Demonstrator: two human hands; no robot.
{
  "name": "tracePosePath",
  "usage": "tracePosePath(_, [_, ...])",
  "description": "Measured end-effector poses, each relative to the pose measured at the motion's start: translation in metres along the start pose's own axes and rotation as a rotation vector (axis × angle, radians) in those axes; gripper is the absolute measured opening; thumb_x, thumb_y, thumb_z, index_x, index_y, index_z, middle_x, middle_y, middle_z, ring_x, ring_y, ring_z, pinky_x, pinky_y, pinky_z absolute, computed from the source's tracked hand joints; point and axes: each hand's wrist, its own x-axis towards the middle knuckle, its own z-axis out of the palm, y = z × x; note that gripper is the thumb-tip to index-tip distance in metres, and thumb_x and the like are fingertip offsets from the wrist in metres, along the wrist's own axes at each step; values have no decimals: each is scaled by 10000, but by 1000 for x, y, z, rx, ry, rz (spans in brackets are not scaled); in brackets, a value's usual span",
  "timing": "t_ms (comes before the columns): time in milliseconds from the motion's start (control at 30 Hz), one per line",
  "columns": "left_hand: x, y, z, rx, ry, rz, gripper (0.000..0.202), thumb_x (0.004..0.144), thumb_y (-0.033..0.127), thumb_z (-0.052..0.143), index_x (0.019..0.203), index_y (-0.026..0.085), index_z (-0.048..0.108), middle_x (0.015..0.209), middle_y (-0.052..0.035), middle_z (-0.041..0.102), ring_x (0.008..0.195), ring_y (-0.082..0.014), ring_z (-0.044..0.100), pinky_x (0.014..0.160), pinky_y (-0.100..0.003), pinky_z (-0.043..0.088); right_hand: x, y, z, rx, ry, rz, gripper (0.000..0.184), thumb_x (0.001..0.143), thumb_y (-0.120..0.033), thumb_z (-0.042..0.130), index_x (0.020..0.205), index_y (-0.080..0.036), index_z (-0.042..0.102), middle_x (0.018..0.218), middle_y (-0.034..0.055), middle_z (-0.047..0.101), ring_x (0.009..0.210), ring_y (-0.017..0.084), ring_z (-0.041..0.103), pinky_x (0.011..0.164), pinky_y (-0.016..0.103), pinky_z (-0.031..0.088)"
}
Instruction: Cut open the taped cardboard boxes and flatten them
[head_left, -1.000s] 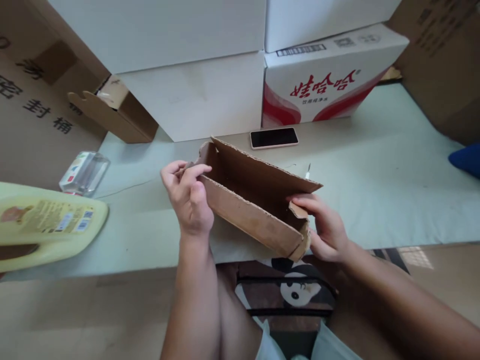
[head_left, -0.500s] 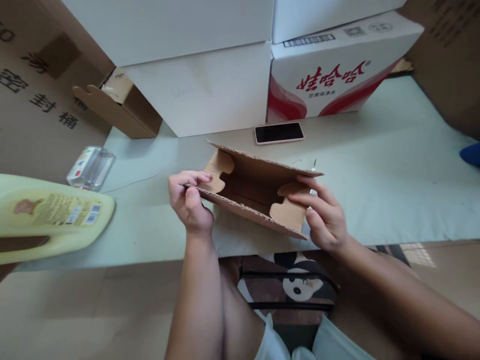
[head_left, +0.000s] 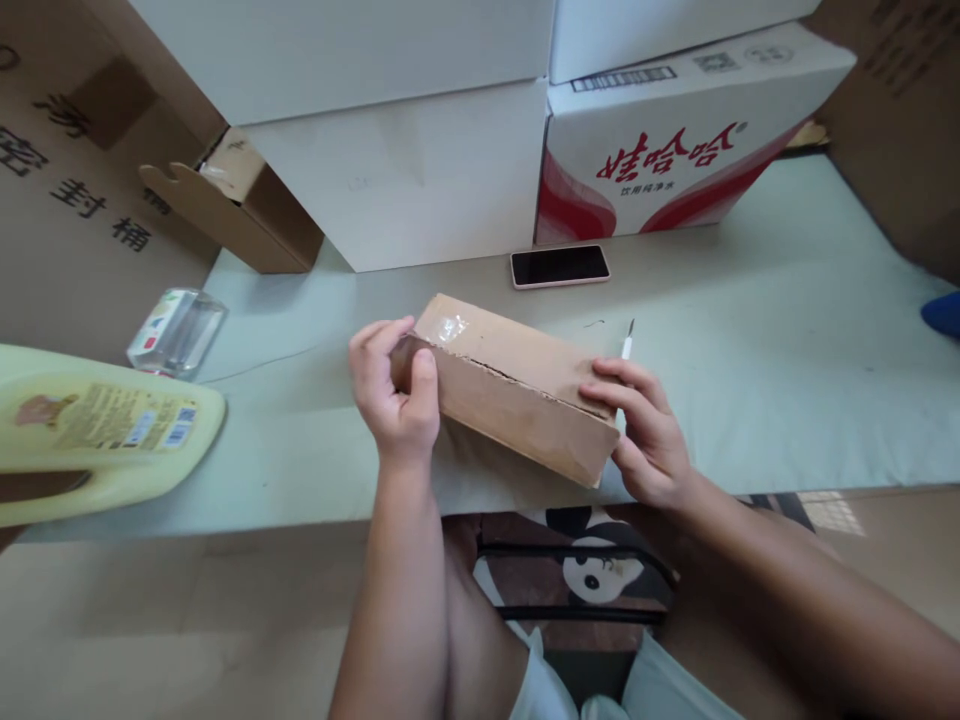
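A small brown cardboard box (head_left: 510,395) rests on the pale green table (head_left: 750,400), its lid folded down and closed. My left hand (head_left: 394,395) grips its left end, thumb on the front face and fingers curled over the top corner. At the right end, my right hand (head_left: 645,430) holds the box with fingers laid across the top edge. A patch of clear tape shows on the lid near the left corner.
A phone (head_left: 560,266) lies behind the box; a thin white pen-like tool (head_left: 627,346) lies to its right. White cartons (head_left: 405,170) and a red-printed carton (head_left: 675,140) stand at the back. An open brown box (head_left: 232,215), a clear bottle (head_left: 176,330) and a yellow jug (head_left: 97,435) sit left.
The box's lid, open a second ago with its end flaps showing, has been folded down and now sits closed. Both hands stayed at the box's ends.
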Motion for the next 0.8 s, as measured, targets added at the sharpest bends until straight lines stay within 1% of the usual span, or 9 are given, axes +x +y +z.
tracePosePath(100, [3,2,-3,89,-107,61,225,839,270,614,1021,232,741,1121,-61,654,1096,-219,614,1046,-412,457,1,1,-2,-4,-14,-21,423,936,-322,477,1354,-336,538,1367,78,485,1270,283,513,1065,480,468])
tracePosePath(200, [5,5,-3,114,-176,36,257,865,205,546,977,239,775,1066,-48,708,1033,-204,654,996,-401,501,0,2,-1,-2,-21,-25,432,936,-313,474,1364,-335,524,1371,77,473,1274,279,502,1066,466,466])
tracePosePath(300, [4,4,-3,145,-158,52,292,852,157,535,984,233,785,1056,-45,739,988,-193,684,940,-391,540,0,3,-1,-4,-18,-28,419,942,-317,470,1357,-330,528,1365,81,472,1266,280,506,1057,462,470])
tracePosePath(367, [3,2,-4,183,-148,104,301,835,143,537,974,226,791,1052,-45,755,991,-198,701,930,-396,559,1,4,-1,-2,-14,-35,413,940,-331,480,1349,-319,536,1361,85,475,1257,284,512,1048,463,475])
tracePosePath(467, [2,-1,-7,213,-158,219,312,804,131,545,951,238,800,1009,-32,776,1052,-227,706,974,-442,563,1,5,-2,4,-13,-40,413,938,-345,487,1347,-315,542,1360,86,483,1248,289,520,1040,466,476])
tracePosePath(533, [2,-3,-8,203,-181,252,329,795,118,548,955,254,801,996,-20,782,1084,-237,700,1003,-470,554,0,6,-2,3,-19,-41,426,946,-352,477,1368,-327,528,1378,85,482,1259,295,518,1045,478,473])
tracePosePath(667, [3,-4,-8,163,-181,220,353,789,83,543,954,257,802,997,-14,785,1075,-222,702,1007,-458,549,-6,10,2,19,18,-7,538,952,-425,476,1481,-376,393,1545,65,362,1411,335,394,1126,556,393])
tracePosePath(733, [4,-6,-8,141,-152,169,344,782,79,540,920,251,804,979,-11,787,1048,-210,709,1005,-440,547,-9,14,6,80,65,61,595,955,-468,467,1522,-398,303,1619,45,268,1465,341,330,1142,580,372])
tracePosePath(800, [6,-8,-9,106,-85,70,329,767,80,537,869,241,805,955,-8,787,1011,-201,717,998,-421,548,-11,18,9,138,104,170,614,963,-481,458,1536,-391,258,1639,56,249,1461,327,356,1138,573,386])
